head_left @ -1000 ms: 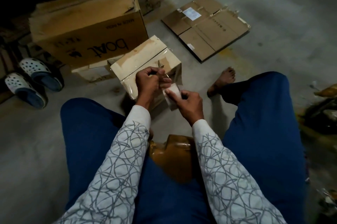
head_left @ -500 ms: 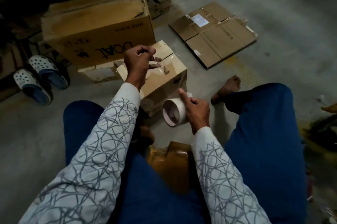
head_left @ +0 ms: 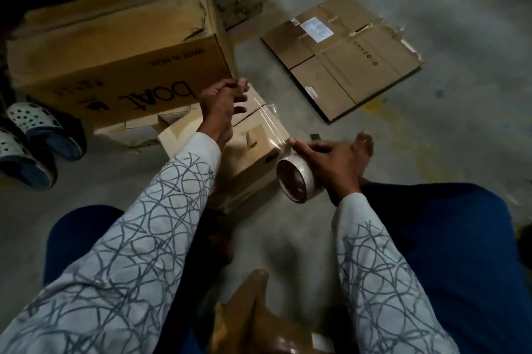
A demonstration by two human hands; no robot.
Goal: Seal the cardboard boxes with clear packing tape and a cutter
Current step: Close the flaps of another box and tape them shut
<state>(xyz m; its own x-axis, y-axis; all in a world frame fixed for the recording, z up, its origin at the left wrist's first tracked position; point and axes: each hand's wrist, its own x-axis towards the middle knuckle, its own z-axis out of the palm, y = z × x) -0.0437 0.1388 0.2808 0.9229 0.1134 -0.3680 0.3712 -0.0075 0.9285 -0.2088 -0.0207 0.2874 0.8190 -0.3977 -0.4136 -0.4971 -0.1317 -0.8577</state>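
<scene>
While your left hand (head_left: 223,103) pinches the free end of a strip of clear tape (head_left: 266,120) with its fingers curled tight, your right hand (head_left: 328,165) grips the tape roll (head_left: 298,182). Its fingers wrap over the roll's outer face, and the index finger stretches toward the right edge of the small cardboard box (head_left: 253,163). The strip runs taut between your two hands, slanting over the top of that box; whether it touches the cardboard cannot be told. You hold the roll just beside the box's right side.

The small box stands on the concrete floor (head_left: 431,152), just beyond your knees. Behind it to the left lies a large box (head_left: 115,59) printed "boAt", its lettering upside down to you. To the far right a flattened cardboard sheet (head_left: 342,57) with a white label lies on the floor. A pair of sandals (head_left: 31,137) sits at the left edge. Your bare foot (head_left: 363,143) shows just behind your right hand. Nearest you lies a brown object (head_left: 253,316), too blurred to name.
</scene>
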